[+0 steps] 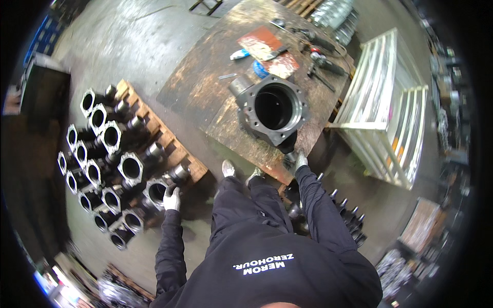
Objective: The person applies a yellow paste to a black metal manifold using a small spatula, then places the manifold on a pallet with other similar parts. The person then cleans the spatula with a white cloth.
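Large metal housing (248,114) sat on wooden table (192,87), bore facing up; gloved right hand (301,160) at its narrow end, finger closure too blurred to tell. Gloved left hand (172,199) lay at bore rim of similar housing (149,193) on wooden pallet (174,146); whether fingers gripped firmly, could not tell. Both housings looked heavy, stiff, hardly fragile (machined faces perhaps slick). Surest hold, by judgement: fingers hooked inside bore rim, other palm under neck.

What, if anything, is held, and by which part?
Left grip: a flanged metal housing, by its bore rim. Right grip: at table housing's narrow stem; hold unclear.
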A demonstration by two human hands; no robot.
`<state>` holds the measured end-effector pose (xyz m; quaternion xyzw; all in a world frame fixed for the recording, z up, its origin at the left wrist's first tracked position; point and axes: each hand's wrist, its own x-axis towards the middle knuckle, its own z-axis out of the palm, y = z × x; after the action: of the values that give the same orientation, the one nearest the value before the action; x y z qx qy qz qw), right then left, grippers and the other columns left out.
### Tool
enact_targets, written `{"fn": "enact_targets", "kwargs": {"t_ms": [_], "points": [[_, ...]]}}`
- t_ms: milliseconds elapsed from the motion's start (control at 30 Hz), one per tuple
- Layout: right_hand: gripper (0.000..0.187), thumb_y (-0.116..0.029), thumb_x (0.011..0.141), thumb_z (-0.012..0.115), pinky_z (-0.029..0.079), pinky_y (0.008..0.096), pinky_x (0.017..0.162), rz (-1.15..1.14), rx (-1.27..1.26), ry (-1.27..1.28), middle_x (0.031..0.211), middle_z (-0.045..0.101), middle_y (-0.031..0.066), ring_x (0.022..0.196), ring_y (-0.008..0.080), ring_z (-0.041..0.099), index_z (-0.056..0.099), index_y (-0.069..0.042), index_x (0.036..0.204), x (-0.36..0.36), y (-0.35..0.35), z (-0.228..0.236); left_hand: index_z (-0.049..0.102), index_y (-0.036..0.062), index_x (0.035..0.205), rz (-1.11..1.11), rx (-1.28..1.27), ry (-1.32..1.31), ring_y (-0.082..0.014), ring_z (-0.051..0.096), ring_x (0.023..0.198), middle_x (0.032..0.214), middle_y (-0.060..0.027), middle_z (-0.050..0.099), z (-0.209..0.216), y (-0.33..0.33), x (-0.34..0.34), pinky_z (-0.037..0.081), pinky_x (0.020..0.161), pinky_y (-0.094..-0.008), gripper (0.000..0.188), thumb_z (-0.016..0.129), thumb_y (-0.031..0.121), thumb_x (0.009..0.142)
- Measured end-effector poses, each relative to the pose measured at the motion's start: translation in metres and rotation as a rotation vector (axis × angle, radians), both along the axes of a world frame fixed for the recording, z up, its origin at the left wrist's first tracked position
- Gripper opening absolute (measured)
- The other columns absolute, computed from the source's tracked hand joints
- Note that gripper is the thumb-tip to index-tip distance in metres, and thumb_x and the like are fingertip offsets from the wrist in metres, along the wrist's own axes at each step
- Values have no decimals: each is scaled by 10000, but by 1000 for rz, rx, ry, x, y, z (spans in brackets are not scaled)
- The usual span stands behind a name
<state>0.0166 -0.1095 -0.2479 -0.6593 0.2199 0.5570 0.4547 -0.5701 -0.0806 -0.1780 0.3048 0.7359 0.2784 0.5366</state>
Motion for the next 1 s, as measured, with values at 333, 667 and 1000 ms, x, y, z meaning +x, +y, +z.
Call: {"fn": "enact_targets", "kwargs": {"t_ms": [333, 667, 1000], "points": [[692, -722, 957, 458, 552, 415, 720, 119, -52, -140, 879, 652, 115, 787, 259, 643, 651, -67, 1068, 10, -15, -36, 660, 29, 1247, -579, 202, 341, -317, 660, 1149, 1210, -192, 695, 94, 64, 174, 509, 995, -381, 387, 606, 271, 951], [595, -592, 1014, 347, 532, 428, 831, 183, 66, -163, 1063, 707, 93, 943, 270, 654, 655, -83, 1048, -2, 1, -43, 663, 37, 1203, -622, 102, 539, -389, 665, 1095, 1133, -230, 705, 95, -12, 144, 513, 958, -431, 419, 575, 357, 946], [435, -410, 1021, 487, 536, 459, 815, 889, -330, -943, 851, 709, 136, 794, 278, 695, 623, -75, 1263, -56, 41, -89, 579, -22, 1288, -1158, 434, 465, -281, 602, 1184, 1277, -162, 635, -24, 257, 162, 470, 1037, -383, 390, 465, 265, 1050]]}}
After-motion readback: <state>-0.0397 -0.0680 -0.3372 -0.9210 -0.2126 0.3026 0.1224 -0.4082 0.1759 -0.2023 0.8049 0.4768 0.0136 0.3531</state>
